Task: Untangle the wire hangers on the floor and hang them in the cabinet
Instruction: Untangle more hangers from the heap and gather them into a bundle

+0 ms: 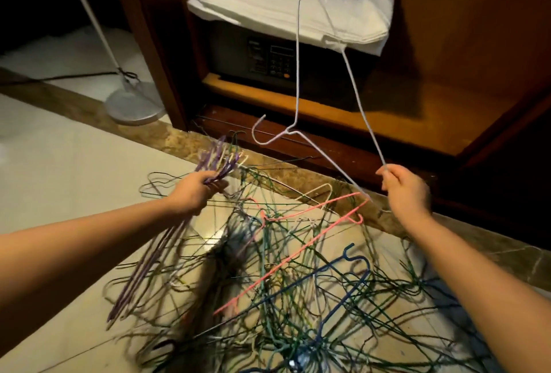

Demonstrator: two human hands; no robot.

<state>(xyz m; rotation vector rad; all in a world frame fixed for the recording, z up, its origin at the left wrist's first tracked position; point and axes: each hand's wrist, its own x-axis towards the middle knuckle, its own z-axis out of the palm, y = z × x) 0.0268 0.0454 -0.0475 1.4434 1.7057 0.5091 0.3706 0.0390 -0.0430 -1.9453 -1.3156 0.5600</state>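
Note:
A tangled heap of wire hangers [286, 292] in green, pink, blue and white covers the tiled floor in front of me. My left hand [196, 190] grips a bundle of purple and pale hangers [155, 256], their hooks pointing toward the cabinet. My right hand [405, 187] pinches one corner of a lavender hanger [298, 53], held up in the air with its hook low at the left. Its lower corner still reaches down to the heap beside a pink hanger [298, 250]. The wooden cabinet [465, 44] stands open straight ahead.
Inside the cabinet a dark safe [268, 59] sits on the bottom shelf, with folded white towels [268, 11] on top and a black box on those. A floor lamp's pole and round base [134, 107] stand left of the cabinet.

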